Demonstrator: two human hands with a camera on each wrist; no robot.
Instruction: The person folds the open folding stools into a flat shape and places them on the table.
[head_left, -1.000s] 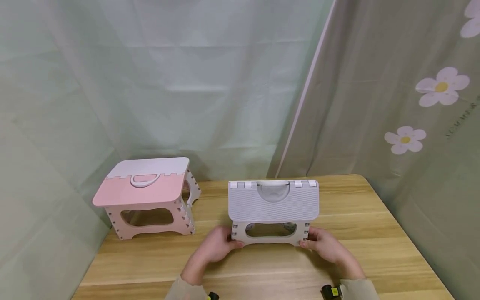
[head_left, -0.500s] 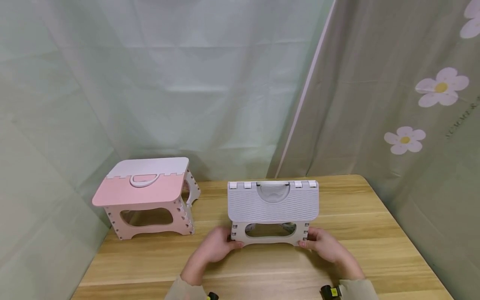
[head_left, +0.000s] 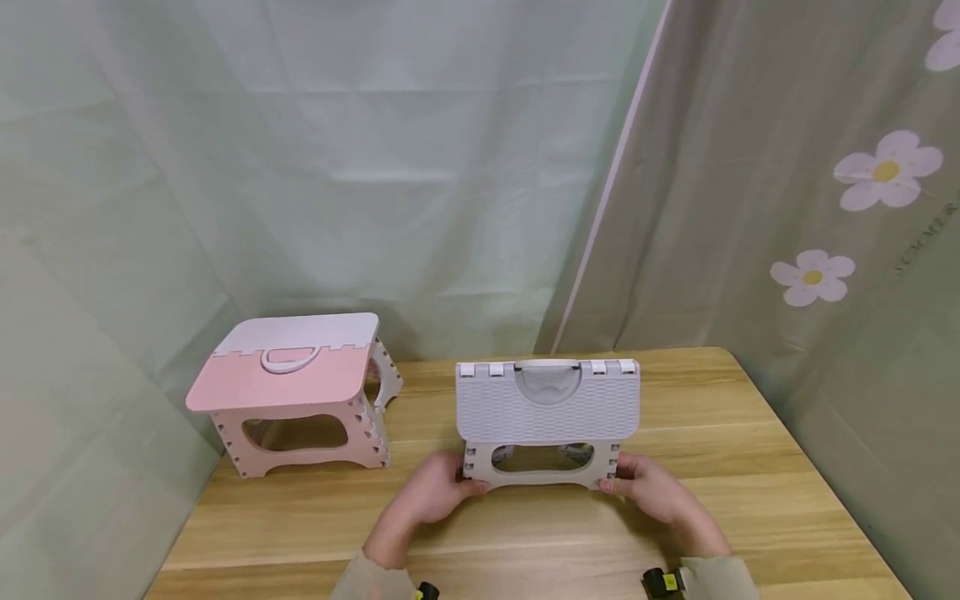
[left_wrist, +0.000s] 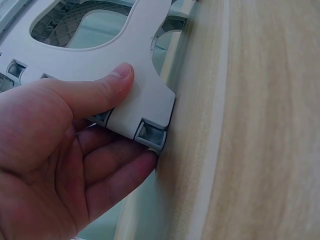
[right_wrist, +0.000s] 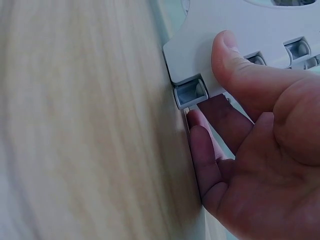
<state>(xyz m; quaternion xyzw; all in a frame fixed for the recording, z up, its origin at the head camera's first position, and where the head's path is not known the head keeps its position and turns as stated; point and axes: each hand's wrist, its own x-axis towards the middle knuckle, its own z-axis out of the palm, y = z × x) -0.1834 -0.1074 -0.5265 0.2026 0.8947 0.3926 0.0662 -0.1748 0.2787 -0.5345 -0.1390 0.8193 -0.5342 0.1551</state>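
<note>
Folding stool (head_left: 547, 421), pale grey, on the wooden table (head_left: 757, 533), roughly mid-width, both hands on it. Nearest: beige cuffs (head_left: 718, 577) at the lower edge, a small black device with a yellow label (head_left: 662, 582) beside the right one, another black piece partly in frame by the left. Left hand (head_left: 437, 487) gripping the stool's lower left corner: thumb (left_wrist: 102, 95) flat on the front leg panel (head_left: 542, 479), fingers (left_wrist: 117, 170) bent round behind the edge, tips close to the corner joint (left_wrist: 151, 136). Right hand (head_left: 647, 487) mirrors it at the lower right, thumb (right_wrist: 234, 60) in front, index finger passing behind the panel, lower fingers curled close to the wood. Leg panel upright, oval opening through it; above, a textured seat panel (head_left: 547, 429) faces the person, recessed handle at its upper edge, white hinge tabs either side. Farther left, apart from the grey one: pink-and-white stool (head_left: 300, 375), legs spread, handle lying on top. Beyond the table, pale green fabric (head_left: 360, 183); to the right, a grey-brown stretch (head_left: 697, 192) with white, yellow-centred flowers (head_left: 812, 277).
</note>
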